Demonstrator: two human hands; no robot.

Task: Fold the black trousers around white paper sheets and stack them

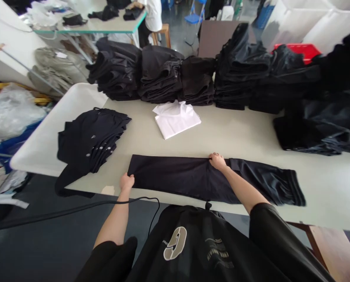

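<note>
A pair of black trousers (175,174) lies lengthwise along the table's near edge, its gathered waistband at the right. My left hand (127,181) is closed on the lower corner of the leg end. Near the middle of the garment, my right hand (217,161) grips the far edge with its fingers bent over the cloth. Beyond the trousers rests a stack of white paper sheets (177,123). To the left, a fanned pile of dark garments (94,137) with small pale marks lies partly over the table's edge.
Tall stacks of folded black clothes (163,72) line the far side of the table (236,137). More black clothes (318,129) lie at the right. A white tub (60,113) stands left. A black cable (75,208) crosses in front. Another person's white sleeve (154,15) shows behind.
</note>
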